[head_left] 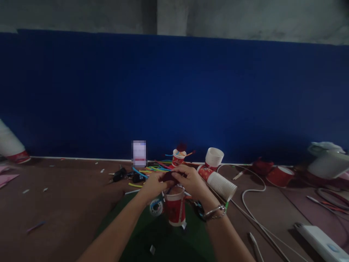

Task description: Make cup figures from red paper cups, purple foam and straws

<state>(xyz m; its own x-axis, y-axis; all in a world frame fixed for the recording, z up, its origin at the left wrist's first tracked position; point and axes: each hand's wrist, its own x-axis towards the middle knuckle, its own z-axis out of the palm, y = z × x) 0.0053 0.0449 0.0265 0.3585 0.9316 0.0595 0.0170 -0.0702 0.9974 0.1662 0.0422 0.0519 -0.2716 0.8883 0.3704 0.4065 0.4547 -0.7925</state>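
A red paper cup (176, 209) with a white rim stands upright in front of me on a dark green mat (141, 233). Just above its rim, my left hand (155, 185) and my right hand (189, 181) pinch a small dark red piece (169, 177) between them; its exact kind I cannot make out. Both hands are closed, fingertips close together. A roll of tape (156, 207) lies left of the cup. Behind my hands, another paper cup (178, 159) has coloured tubes sticking out sideways and something dark red on top.
Coloured tubes (152, 169) and keys (118, 174) lie behind my left hand, near a phone (139, 153). Stacked paper cups (222, 185) lie on their side at right. A white cable (245, 203) crosses the table toward a white power strip (324, 242).
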